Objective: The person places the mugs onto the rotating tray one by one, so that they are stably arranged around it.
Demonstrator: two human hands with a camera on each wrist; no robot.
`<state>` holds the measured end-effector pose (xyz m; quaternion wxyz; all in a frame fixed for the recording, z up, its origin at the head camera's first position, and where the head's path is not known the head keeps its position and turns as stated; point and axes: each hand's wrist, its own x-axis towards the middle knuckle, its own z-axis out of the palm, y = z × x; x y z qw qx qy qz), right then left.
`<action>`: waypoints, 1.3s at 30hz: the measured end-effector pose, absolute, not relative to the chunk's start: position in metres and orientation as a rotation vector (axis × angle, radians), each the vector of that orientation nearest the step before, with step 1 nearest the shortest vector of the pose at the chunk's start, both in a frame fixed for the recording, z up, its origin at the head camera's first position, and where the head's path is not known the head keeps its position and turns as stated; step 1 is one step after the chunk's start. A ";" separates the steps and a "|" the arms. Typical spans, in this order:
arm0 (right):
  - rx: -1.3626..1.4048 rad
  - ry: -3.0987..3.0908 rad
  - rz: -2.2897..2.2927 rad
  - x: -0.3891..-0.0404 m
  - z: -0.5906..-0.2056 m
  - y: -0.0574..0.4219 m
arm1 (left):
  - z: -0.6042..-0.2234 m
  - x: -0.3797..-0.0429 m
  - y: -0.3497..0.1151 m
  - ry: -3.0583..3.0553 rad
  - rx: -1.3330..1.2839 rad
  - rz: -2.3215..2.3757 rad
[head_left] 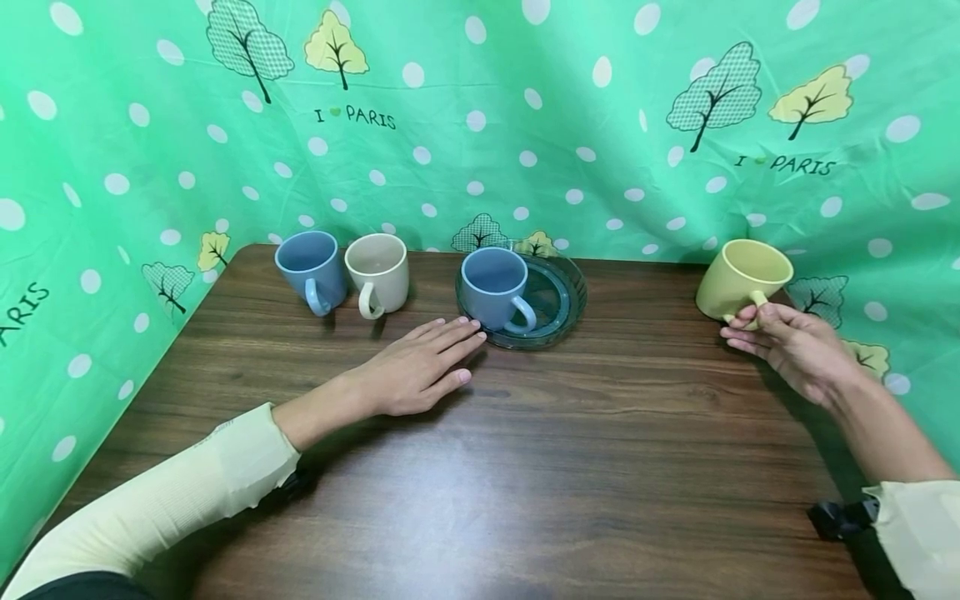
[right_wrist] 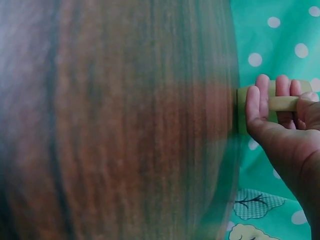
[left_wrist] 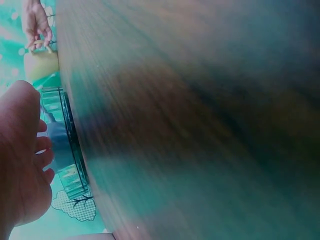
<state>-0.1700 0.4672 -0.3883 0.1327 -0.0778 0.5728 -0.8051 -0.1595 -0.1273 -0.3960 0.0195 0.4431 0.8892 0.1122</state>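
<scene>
At the far right of the table, a yellow mug [head_left: 731,283] is held by its handle between the thumb and fingers of my right hand [head_left: 802,346]. The right wrist view shows those fingers around the mug's handle [right_wrist: 282,104]. My left hand [head_left: 420,367] is spread flat, palm down, with fingertips right at the near left rim of a dark glass plate [head_left: 573,312]. On that plate stands a blue mug [head_left: 491,292], its handle turned toward the near right. In the left wrist view, the glass plate [left_wrist: 75,175] shows beyond the fingers.
Left of the plate, a second blue mug [head_left: 311,267] and a cream mug [head_left: 381,271] stand upright side by side, handles facing me. A green dotted curtain [head_left: 480,150] hangs behind the brown wooden table [head_left: 525,467] and along its left side.
</scene>
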 end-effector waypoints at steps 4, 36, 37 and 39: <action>-0.286 1.586 -2.392 -0.172 -0.393 0.467 | -0.397 -0.160 -0.128 2.772 1.368 0.350; -0.403 1.701 -2.366 -0.170 -0.383 0.443 | -0.398 -0.158 -0.127 2.813 1.285 0.340; -0.407 1.699 -2.365 -0.170 -0.383 0.441 | -0.398 -0.158 -0.126 2.815 1.283 0.338; -0.414 1.711 -2.360 -0.171 -0.382 0.438 | -0.399 -0.157 -0.127 2.819 1.280 0.339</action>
